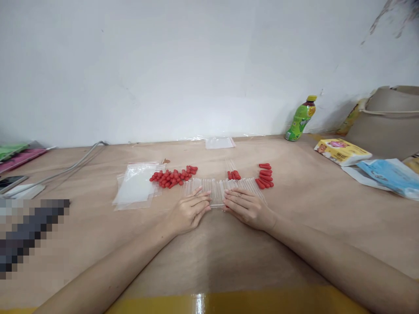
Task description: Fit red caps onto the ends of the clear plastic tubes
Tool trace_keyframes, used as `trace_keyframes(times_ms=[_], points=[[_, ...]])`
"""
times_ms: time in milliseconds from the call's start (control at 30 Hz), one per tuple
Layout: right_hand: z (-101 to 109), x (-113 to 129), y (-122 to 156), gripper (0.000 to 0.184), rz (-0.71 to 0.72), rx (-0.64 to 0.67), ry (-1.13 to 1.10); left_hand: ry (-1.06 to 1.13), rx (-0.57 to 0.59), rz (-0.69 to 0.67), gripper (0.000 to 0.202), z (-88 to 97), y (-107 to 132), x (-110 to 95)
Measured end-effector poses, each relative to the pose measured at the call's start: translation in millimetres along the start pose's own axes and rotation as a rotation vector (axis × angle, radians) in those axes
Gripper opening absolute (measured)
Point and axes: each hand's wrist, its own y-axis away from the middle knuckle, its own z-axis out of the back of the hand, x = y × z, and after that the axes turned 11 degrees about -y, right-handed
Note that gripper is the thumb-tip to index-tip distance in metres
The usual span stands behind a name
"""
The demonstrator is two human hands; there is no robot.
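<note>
A row of thin clear tubes [216,192] lies side by side on the brown table covering in front of me. My left hand [191,210] rests over the left part of the row, fingers stretched out and close together. Over the right part lies my right hand [247,206], its fingers also extended. Both palms and the tubes beneath them are hidden. Behind the row, a few clear tubes have red rubber bulbs [233,175] on their near ends. A pile of red rubber bulbs [173,178] sits beyond my left hand, and several more bulbs [266,172] lie beyond my right.
Clear zip bags [135,185] are stacked left of the bulb pile; another bag [220,143] lies by the wall. At right stand a green bottle [300,120], a yellow tissue pack [342,150], a blue packet [389,176] and a beige bag [386,124]. A grey cable [70,168] crosses the left.
</note>
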Motion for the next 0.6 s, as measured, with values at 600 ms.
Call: trace_keyframes(times_ms=[600], points=[[57,-122,54,0.027,-1.143,-0.398,0.011,-0.184,-0.168,0.251,0.035,-5.2,-4,22]])
